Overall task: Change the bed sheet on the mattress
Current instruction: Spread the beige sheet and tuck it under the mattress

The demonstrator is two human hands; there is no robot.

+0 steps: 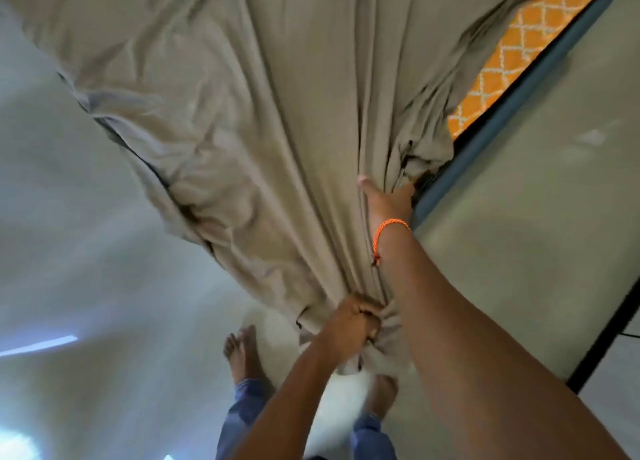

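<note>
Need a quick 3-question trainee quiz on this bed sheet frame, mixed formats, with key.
1. True or false: the left hand grips a bunched end of the beige sheet.
2. What does the right hand do? A) hangs idle B) holds sheet folds further up, near the blue bed edge C) rests on the floor
3. Fill in: the uncovered mattress shows an ____ cover with a white lattice pattern.

Key: 1 true; 2 B; 3 orange
</note>
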